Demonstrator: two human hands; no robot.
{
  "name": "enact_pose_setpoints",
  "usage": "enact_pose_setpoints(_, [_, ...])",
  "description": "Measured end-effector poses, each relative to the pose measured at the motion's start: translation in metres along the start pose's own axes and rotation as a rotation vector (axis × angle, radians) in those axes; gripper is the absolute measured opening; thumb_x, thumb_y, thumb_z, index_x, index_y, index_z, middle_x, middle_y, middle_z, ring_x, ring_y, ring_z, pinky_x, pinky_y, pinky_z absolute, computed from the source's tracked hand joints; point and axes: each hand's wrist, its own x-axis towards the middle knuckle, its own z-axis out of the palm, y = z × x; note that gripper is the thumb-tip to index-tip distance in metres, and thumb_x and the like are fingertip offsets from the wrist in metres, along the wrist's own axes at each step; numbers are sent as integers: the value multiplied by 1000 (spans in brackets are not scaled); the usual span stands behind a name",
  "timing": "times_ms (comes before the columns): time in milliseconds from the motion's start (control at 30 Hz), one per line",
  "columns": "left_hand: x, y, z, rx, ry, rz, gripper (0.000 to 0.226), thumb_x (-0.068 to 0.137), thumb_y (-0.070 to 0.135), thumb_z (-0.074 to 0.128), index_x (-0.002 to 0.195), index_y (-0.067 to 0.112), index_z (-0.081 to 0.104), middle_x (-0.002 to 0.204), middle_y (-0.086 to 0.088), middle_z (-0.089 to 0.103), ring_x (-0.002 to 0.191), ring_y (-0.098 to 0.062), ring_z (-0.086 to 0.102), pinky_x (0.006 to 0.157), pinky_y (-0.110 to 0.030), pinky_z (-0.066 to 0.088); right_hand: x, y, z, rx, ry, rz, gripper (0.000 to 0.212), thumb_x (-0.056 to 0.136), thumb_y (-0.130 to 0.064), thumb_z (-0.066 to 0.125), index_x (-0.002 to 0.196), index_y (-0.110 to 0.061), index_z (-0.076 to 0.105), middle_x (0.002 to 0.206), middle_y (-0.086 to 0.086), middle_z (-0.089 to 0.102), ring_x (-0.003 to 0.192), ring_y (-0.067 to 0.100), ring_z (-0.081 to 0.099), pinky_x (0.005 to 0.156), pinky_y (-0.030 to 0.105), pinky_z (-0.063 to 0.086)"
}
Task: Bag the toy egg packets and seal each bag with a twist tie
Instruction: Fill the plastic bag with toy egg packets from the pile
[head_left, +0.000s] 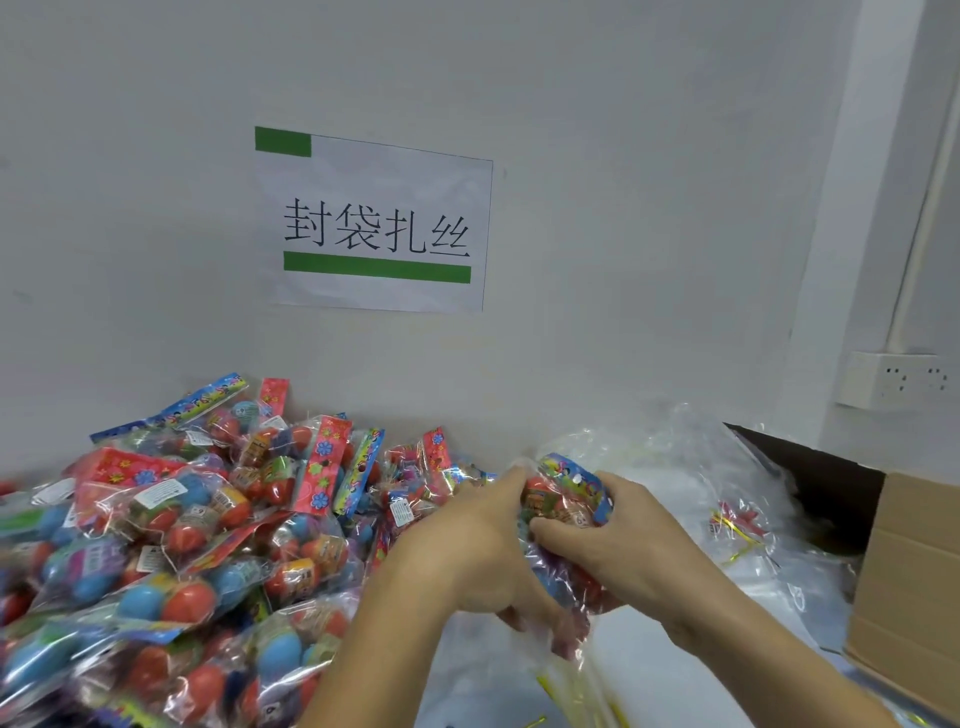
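Note:
A big heap of toy egg packets, red and blue eggs under bright header cards, fills the left of the table. Between my hands sits a clear bag with egg packets inside, one blue-headed packet showing at its top. My left hand grips the bag's left side with curled fingers. My right hand grips its right side, thumb across the front. Gold twist ties lie on plastic to the right, and more twist ties lie near the front edge.
A pile of clear empty bags lies behind and right of my hands. An open cardboard box stands at the right edge. A paper sign hangs on the wall, and a wall socket is at the right.

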Motion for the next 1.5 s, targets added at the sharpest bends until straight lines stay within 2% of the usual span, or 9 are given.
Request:
enact_pose_setpoints(200, [3, 8, 14, -129, 169, 104, 66, 61, 31, 91, 113, 40, 52, 113, 1, 45, 55, -11, 70, 53, -24, 57, 5, 1, 10, 51, 192, -8, 30, 79, -44, 74, 92, -19, 63, 84, 0, 72, 74, 18, 71, 69, 39, 60])
enact_pose_setpoints(333, [14, -1, 16, -172, 386, 142, 50, 69, 33, 83, 111, 35, 55, 106, 3, 59, 83, -11, 65, 71, -31, 58, 1, -8, 1, 373, -86, -9, 38, 96, -44, 51, 83, -20, 77, 84, 5, 76, 71, 20, 71, 68, 40, 60])
enact_pose_setpoints(633, [18, -7, 7, -563, 406, 217, 36, 79, 10, 75, 105, 31, 64, 70, -9, 72, 40, -13, 56, 42, -19, 44, 11, -4, -8, 502, -15, 32, 26, 96, -6, 54, 84, -16, 74, 78, 4, 73, 76, 24, 67, 65, 33, 51])
enact_pose_setpoints(767, [19, -5, 9, -664, 435, 236, 33, 80, 13, 77, 105, 32, 65, 75, -4, 74, 48, -13, 61, 45, -20, 47, 15, -2, -5, 430, -151, 78, 28, 92, -26, 69, 84, 0, 74, 70, 7, 67, 63, 21, 62, 58, 23, 51])
enact_pose_setpoints(933, [20, -6, 10, -670, 438, 228, 32, 81, 11, 74, 104, 32, 63, 76, -5, 74, 48, -17, 63, 46, -22, 49, 23, -3, -11, 474, -88, 75, 14, 86, -6, 75, 74, 1, 74, 69, 10, 73, 57, 16, 67, 51, 18, 52])
enact_pose_setpoints(1200, [22, -12, 5, -706, 522, 116, 29, 82, 25, 71, 107, 34, 61, 82, -1, 74, 58, -14, 67, 54, -30, 56, 33, 1, -28, 665, -254, 230, 18, 91, 2, 65, 109, 7, 69, 88, 11, 64, 62, 14, 58, 57, 18, 51])
enact_pose_setpoints(1300, [26, -10, 11, -731, 531, 126, 17, 84, 24, 67, 93, 37, 62, 66, -3, 64, 45, -15, 52, 44, -29, 46, 31, 2, -26, 467, -355, 180, 10, 93, -1, 62, 86, -4, 70, 76, 6, 62, 59, 13, 54, 60, 20, 46])
enact_pose_setpoints(1367, [29, -9, 15, -708, 534, 149, 13, 85, 29, 65, 88, 41, 60, 65, -2, 63, 41, -11, 48, 43, -28, 42, 29, 0, -22, 304, -322, 140, 29, 95, -6, 61, 68, -12, 66, 64, 0, 57, 51, 10, 48, 53, 20, 43])
enact_pose_setpoints(1500, [29, -9, 18, -678, 508, 201, 13, 85, 33, 68, 91, 42, 61, 72, 7, 70, 49, -3, 60, 44, -21, 44, 27, -2, -12, 276, -228, 83, 16, 96, -8, 60, 81, -9, 58, 64, 5, 53, 50, 12, 44, 53, 20, 42])
